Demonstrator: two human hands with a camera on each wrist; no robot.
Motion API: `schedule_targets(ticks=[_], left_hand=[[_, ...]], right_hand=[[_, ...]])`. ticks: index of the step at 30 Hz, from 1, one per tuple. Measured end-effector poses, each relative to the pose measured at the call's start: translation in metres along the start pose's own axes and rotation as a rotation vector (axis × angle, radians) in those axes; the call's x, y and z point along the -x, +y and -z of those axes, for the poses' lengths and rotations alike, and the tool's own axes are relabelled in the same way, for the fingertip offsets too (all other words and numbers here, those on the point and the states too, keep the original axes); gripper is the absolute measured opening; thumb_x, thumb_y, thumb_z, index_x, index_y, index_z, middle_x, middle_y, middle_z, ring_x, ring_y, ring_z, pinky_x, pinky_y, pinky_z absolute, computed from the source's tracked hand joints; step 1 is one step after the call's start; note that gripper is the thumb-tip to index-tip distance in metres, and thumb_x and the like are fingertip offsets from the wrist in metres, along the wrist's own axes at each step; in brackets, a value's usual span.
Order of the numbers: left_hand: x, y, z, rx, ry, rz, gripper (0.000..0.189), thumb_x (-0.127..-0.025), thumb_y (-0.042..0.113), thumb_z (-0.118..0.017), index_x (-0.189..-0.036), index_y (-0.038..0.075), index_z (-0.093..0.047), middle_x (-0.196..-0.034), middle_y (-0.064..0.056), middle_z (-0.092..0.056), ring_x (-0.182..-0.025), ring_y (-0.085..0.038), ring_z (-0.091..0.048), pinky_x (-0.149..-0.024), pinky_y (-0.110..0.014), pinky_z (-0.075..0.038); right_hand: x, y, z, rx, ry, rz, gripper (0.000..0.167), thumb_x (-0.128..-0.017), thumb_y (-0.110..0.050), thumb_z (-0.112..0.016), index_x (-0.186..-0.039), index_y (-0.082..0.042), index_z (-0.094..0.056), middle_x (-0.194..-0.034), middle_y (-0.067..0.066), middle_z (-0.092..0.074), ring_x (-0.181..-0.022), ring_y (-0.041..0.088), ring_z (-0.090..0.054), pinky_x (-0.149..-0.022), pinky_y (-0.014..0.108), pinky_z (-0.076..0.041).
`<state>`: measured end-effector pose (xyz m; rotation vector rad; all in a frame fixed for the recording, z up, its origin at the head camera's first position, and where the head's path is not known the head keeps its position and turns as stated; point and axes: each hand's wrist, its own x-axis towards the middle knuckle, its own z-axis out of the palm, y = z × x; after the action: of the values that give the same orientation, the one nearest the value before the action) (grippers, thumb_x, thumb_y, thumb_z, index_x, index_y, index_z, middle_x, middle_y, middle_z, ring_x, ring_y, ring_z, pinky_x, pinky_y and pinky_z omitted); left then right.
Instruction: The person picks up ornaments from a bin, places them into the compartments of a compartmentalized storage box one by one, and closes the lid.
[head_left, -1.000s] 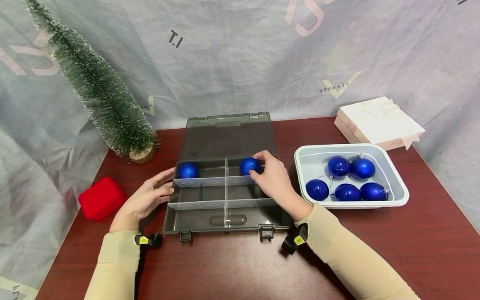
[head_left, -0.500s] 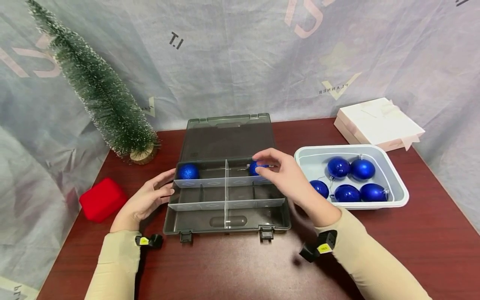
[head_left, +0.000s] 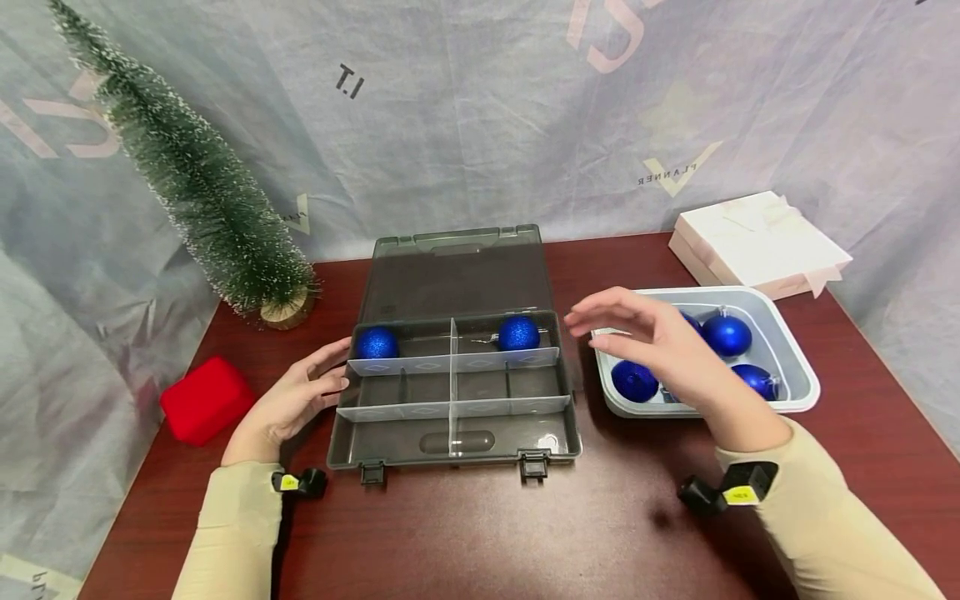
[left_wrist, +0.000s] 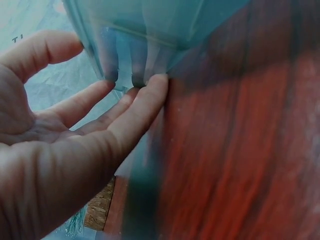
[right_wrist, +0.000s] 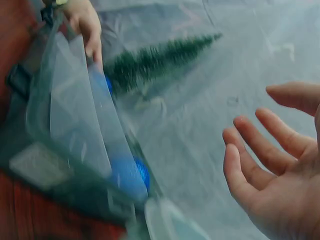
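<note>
A smoky plastic divider box point(head_left: 450, 462) lies with its lid folded back. Two glittery blue bauble ornaments sit in its back row: one bauble point(head_left: 377, 342) at the left end, another bauble point(head_left: 519, 334) at the right. My left hand point(head_left: 288, 404) rests its fingertips against the box's left side; the left wrist view shows the straight fingers touching the wall. Over the left part of a white tub point(head_left: 806, 400) hovers my right hand point(head_left: 660, 350), fingers spread and holding nothing. Several blue baubles lie in the tub, such as one bauble point(head_left: 634, 381); the hand covers some of them.
A frosted miniature Christmas tree point(head_left: 202, 183) stands at the back left, with a red box point(head_left: 206, 400) in front of it. Behind the tub is a white gift box point(head_left: 757, 242) with a ribbon. A printed grey cloth point(head_left: 465, 125) hangs behind the table.
My right hand has let go of the glittery bauble in the back right compartment and moved right, over the tub. That bauble now sits a little further right. The left hand stays put.
</note>
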<state>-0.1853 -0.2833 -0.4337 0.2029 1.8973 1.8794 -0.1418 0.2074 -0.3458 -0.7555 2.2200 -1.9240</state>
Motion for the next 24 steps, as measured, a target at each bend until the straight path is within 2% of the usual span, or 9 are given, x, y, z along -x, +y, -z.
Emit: schedule_targets(ticks=[5, 12, 16, 19, 24], left_hand=[[0.000, 0.000, 0.000, -0.001, 0.004, 0.005, 0.064, -0.103, -0.001, -0.053, -0.161, 0.006, -0.028, -0.148, -0.007, -0.036, -0.101, -0.012, -0.057, -0.086, -0.029, -0.052], [0.001, 0.000, 0.000, 0.010, 0.001, 0.000, 0.064, -0.102, -0.001, -0.054, -0.161, 0.007, -0.029, -0.146, -0.005, -0.038, -0.101, -0.012, -0.058, -0.087, -0.030, -0.052], [0.001, 0.000, 0.000, -0.001, 0.004, 0.003, 0.063, -0.103, 0.000, -0.053, -0.161, 0.007, -0.029, -0.146, -0.004, -0.038, -0.101, -0.012, -0.058, -0.088, -0.030, -0.052], [0.001, 0.000, 0.001, -0.009, 0.007, 0.008, 0.063, -0.103, 0.000, -0.053, -0.161, 0.006, -0.027, -0.146, -0.003, -0.038, -0.102, -0.012, -0.057, -0.088, -0.029, -0.052], [0.000, -0.001, 0.000, -0.007, 0.008, 0.011, 0.064, -0.103, 0.000, -0.053, -0.161, 0.005, -0.026, -0.145, -0.003, -0.039, -0.101, -0.011, -0.058, -0.088, -0.029, -0.052]], right_hand=[[0.013, 0.009, 0.026, 0.000, -0.027, -0.032, 0.031, -0.100, 0.005, -0.058, -0.131, 0.003, -0.059, -0.126, 0.019, -0.065, -0.119, 0.024, -0.063, -0.096, 0.027, -0.049], [0.025, 0.023, 0.054, 0.169, -0.121, -0.122, 0.035, -0.100, -0.001, -0.062, -0.135, -0.005, -0.061, -0.131, 0.014, -0.065, -0.120, 0.022, -0.063, -0.094, 0.024, -0.049], [0.029, 0.031, 0.064, 0.219, -0.191, -0.188, 0.035, -0.099, -0.004, -0.065, -0.134, -0.006, -0.062, -0.132, 0.019, -0.063, -0.122, 0.023, -0.062, -0.092, 0.025, -0.051], [0.030, 0.038, 0.068, 0.233, -0.235, -0.219, 0.037, -0.097, -0.005, -0.068, -0.133, -0.001, -0.061, -0.131, 0.022, -0.063, -0.124, 0.028, -0.060, -0.094, 0.027, -0.051], [0.029, 0.050, 0.073, 0.254, -0.259, -0.268, 0.042, -0.093, -0.007, -0.075, -0.131, 0.003, -0.060, -0.130, 0.019, -0.063, -0.124, 0.036, -0.059, -0.097, 0.026, -0.049]])
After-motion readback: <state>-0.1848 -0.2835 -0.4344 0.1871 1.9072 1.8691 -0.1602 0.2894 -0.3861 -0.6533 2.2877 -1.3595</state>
